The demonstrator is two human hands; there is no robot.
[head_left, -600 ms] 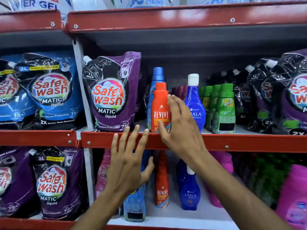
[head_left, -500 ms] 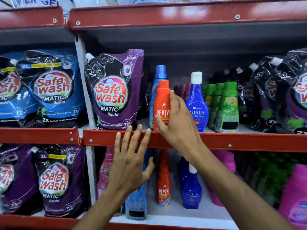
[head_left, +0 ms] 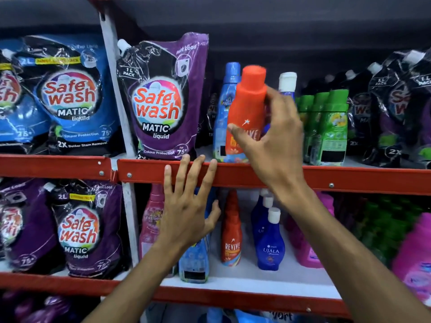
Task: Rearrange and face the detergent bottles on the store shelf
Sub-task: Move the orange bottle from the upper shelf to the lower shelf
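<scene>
My right hand [head_left: 274,141] grips an orange Revive bottle [head_left: 248,103], tilted with its cap leaning right, at the front of the middle shelf. Behind it stands a light-blue bottle [head_left: 225,106]. A dark-blue Ujala bottle with a white cap [head_left: 288,81] is mostly hidden by my hand. Green bottles [head_left: 331,127] line up to the right. My left hand [head_left: 186,210] is spread flat with fingers apart, fingertips at the red shelf edge [head_left: 233,174], holding nothing.
Purple [head_left: 161,101] and blue [head_left: 67,94] Safe Wash pouches fill the left side, dark pouches [head_left: 394,108] the right. The lower shelf holds another Revive bottle [head_left: 232,231], Ujala bottles [head_left: 270,243], a pink bottle [head_left: 151,220] and magenta bottles [head_left: 415,259].
My right hand has closed around the orange Revive bottle and tipped it so the cap leans right. My left hand rose slightly to the shelf edge. The camera moved closer.
</scene>
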